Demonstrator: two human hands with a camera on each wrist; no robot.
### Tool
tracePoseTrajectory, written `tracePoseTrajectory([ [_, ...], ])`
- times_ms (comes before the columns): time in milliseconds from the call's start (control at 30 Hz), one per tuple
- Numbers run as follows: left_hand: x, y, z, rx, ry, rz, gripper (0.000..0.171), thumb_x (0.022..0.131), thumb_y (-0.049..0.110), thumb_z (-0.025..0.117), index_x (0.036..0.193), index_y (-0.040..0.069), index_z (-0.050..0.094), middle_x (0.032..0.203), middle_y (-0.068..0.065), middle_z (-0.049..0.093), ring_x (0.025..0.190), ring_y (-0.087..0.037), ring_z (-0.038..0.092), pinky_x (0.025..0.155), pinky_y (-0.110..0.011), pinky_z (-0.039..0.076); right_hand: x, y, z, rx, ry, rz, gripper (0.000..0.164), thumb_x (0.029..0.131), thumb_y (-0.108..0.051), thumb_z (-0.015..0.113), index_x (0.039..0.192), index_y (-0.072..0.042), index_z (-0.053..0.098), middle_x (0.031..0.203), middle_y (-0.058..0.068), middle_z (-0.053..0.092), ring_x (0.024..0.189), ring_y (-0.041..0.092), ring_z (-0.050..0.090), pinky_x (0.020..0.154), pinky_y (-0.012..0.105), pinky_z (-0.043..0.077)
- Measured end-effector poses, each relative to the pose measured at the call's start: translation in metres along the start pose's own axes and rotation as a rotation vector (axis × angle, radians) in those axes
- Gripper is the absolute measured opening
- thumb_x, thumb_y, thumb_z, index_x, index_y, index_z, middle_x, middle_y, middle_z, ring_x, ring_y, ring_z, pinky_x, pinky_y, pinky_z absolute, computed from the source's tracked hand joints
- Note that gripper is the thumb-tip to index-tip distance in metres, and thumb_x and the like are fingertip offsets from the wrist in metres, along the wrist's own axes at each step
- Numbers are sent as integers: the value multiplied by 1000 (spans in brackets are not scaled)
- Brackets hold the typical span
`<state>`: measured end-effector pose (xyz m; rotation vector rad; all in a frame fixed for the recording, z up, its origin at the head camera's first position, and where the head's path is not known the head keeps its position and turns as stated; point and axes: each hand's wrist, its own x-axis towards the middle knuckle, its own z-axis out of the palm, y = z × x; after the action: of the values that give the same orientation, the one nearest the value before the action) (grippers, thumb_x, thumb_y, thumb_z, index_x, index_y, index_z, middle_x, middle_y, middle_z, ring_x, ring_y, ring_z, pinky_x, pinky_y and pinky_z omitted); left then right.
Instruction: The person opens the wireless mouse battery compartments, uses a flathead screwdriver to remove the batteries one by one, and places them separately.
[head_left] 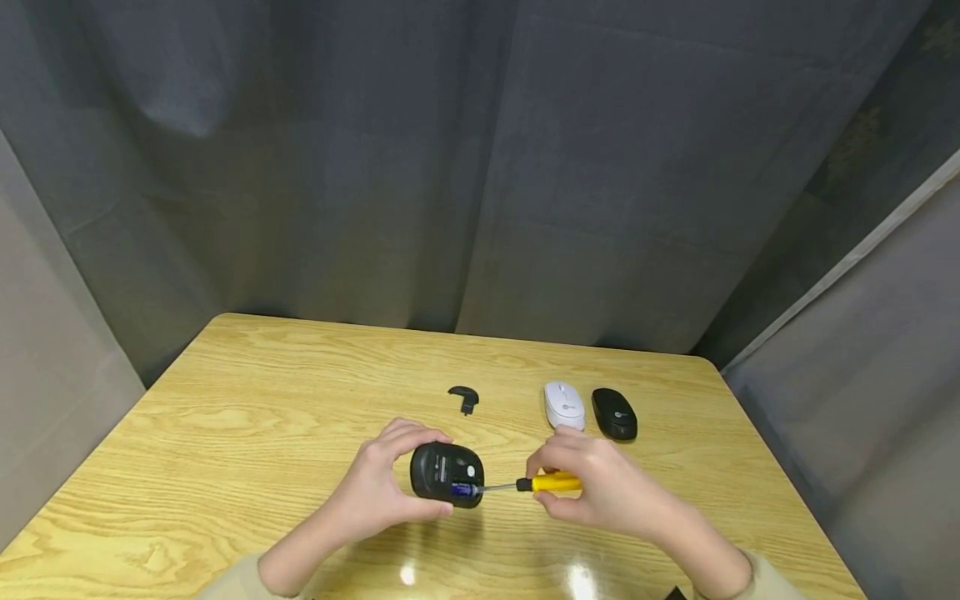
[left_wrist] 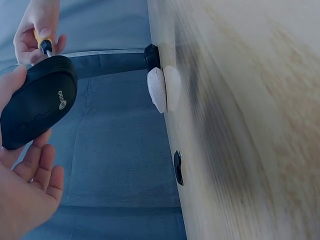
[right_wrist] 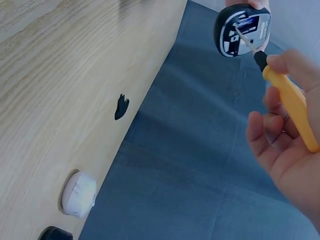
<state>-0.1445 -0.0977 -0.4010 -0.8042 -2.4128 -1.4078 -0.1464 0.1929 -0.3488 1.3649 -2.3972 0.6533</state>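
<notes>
My left hand (head_left: 382, 483) grips a black computer mouse (head_left: 431, 468) by its edges, thumb below and fingers above, with its underside turned toward the head camera. A blue battery (head_left: 462, 489) lies in the open compartment on that underside. My right hand (head_left: 592, 483) holds a screwdriver by its yellow handle (right_wrist: 292, 102), and the metal shaft (head_left: 498, 487) reaches left to the battery's end. In the right wrist view the tip meets the mouse (right_wrist: 220, 35) at the compartment. The left wrist view shows the mouse's smooth top (left_wrist: 37, 102).
A black battery cover (head_left: 467, 397) lies on the wooden table (head_left: 300, 383) beyond the mouse. Farther right sit a white mouse (head_left: 564, 405) and another black mouse (head_left: 614, 414), side by side. Grey curtains (head_left: 360, 167) hang behind the table.
</notes>
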Motion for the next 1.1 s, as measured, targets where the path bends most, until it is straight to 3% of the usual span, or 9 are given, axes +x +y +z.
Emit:
tracePoseTrajectory([
  [200,0,-1,-3,-93,42,-49,63,55,40,89,112,33,64,109,15,60,107,-10,53,96,-51,41,-1,7,1,61,93,6,27,66,-7,76,88,-19,66,81,-14,60,73,1,48,64,9,41],
  [333,1,0,-6,-174,68,-76,62,56,31,90,112,29,64,110,12,61,108,-12,55,101,-51,36,-2,12,3,123,150,20,27,67,-7,76,89,-20,65,79,-13,60,73,1,47,60,8,40],
  [533,1,-1,-6,-258,93,-105,63,60,23,89,118,21,62,114,4,62,109,-14,55,101,-39,39,-5,14,9,234,215,58,29,68,-3,76,90,-19,65,80,-10,61,71,3,49,60,12,44],
  [733,-2,-7,-3,-319,125,-114,61,65,14,86,120,17,60,115,0,64,104,-14,59,90,-27,46,-7,15,21,355,264,145,30,69,2,78,90,-15,66,77,-3,62,66,6,53,55,15,48],
  [867,-2,-8,-2,-381,136,-137,60,67,8,84,121,13,59,116,-4,65,102,-14,61,91,-23,46,-7,15,28,465,284,215,29,69,7,76,90,-10,67,80,6,66,66,8,57,58,19,53],
  [1100,-2,-7,2,-579,134,-200,60,71,4,79,126,1,54,119,-10,62,105,-18,62,90,-26,50,-3,10,34,593,325,325,23,73,8,73,90,-6,67,87,10,67,73,9,61,65,25,56],
])
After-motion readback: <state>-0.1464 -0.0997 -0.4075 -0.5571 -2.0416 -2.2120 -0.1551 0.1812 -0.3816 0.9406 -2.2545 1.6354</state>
